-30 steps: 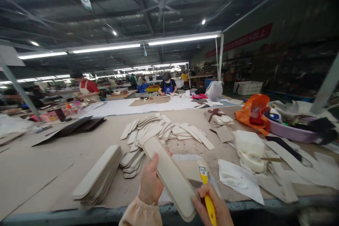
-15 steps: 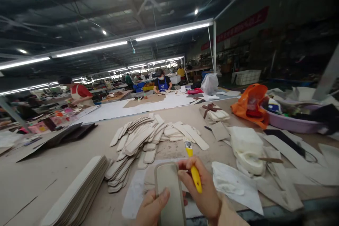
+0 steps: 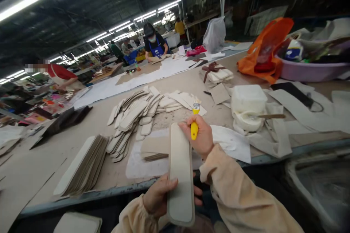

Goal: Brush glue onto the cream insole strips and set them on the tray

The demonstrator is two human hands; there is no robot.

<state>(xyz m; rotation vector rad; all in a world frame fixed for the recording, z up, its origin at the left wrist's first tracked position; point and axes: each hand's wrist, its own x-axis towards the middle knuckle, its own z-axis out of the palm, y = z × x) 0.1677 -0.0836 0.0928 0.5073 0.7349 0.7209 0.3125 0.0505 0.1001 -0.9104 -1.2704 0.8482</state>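
A long, pale strip (image 3: 181, 174) with rounded corners and a darker border is held upright over the table's front edge. Round its lower half my left hand (image 3: 161, 196) is closed, thumb on the face and fingers behind. My right hand (image 3: 201, 134) grips a yellow-handled paintbrush (image 3: 194, 129), bristles pointing up and away, while its thumb and finger touch the strip's upper right edge. Behind the strip lies a small stack of flat beige pieces (image 3: 155, 147) on a white sheet (image 3: 133, 164).
Several loose pale strips (image 3: 136, 113) spread across the table, with a neat strip stack (image 3: 82, 164) at left. To the right are a white tub (image 3: 248, 105) with a stick, an orange bag (image 3: 259, 62) and a purple basin (image 3: 306, 71). A co-worker (image 3: 155, 43) works across the table.
The camera view has tilted down, showing the table edge and my sleeves. The strip shows at fuller length now, with my right hand near its top and my left hand lower.
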